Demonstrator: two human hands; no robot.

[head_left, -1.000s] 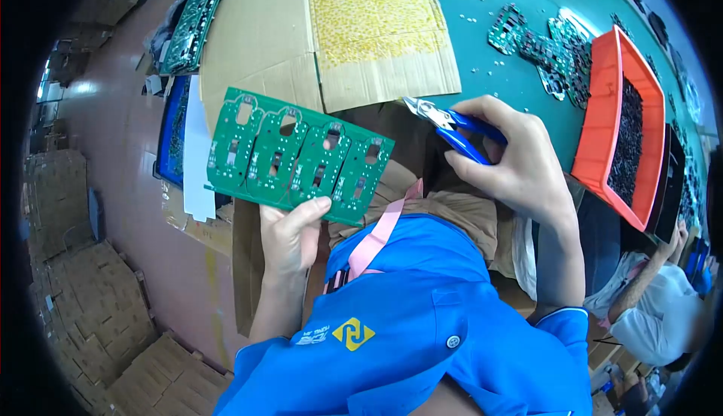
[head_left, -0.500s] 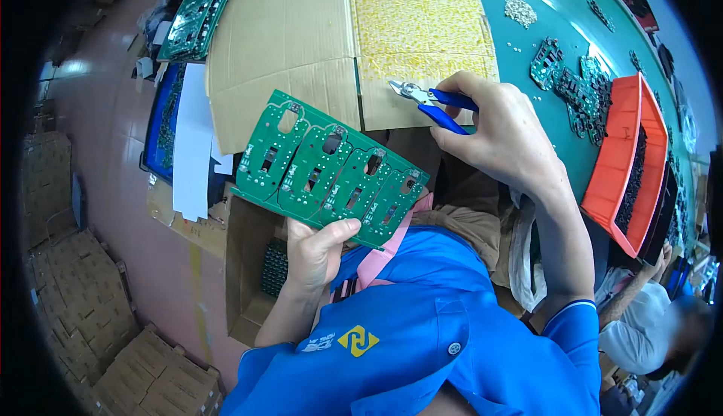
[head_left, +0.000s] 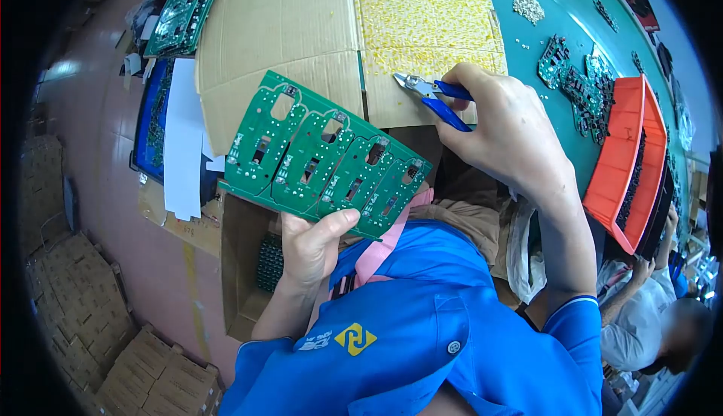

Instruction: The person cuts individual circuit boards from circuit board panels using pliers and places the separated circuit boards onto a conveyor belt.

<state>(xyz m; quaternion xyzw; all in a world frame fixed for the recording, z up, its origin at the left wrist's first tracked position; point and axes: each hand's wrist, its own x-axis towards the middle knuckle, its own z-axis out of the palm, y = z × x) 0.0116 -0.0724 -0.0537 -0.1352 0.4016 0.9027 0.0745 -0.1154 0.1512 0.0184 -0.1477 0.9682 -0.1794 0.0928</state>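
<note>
My left hand (head_left: 312,246) grips the lower edge of a green circuit board (head_left: 316,182), thumb on top and the other fingers hidden beneath. The board is tilted and has several cut-out holes. In my right hand (head_left: 504,118) is a pair of blue-handled cutters (head_left: 448,107), its metal jaws slightly apart and pointing left. The cutters are above the near edge of a cardboard sheet (head_left: 279,24), to the upper right of the board and apart from it. Small yellow bits (head_left: 429,16) cover the sheet's right part.
An orange bin (head_left: 614,167) of dark parts stands at the right of the green table, near piled small boards (head_left: 580,92) and a heap of pale bits (head_left: 529,7). More boards (head_left: 184,13) lie upper left. An open carton (head_left: 241,303) sits below. Another person (head_left: 640,314) is at lower right.
Board and cutters now appear further right than a second ago, and the view has shifted. The cutters have come over the cardboard's near edge. Both hands keep their holds.
</note>
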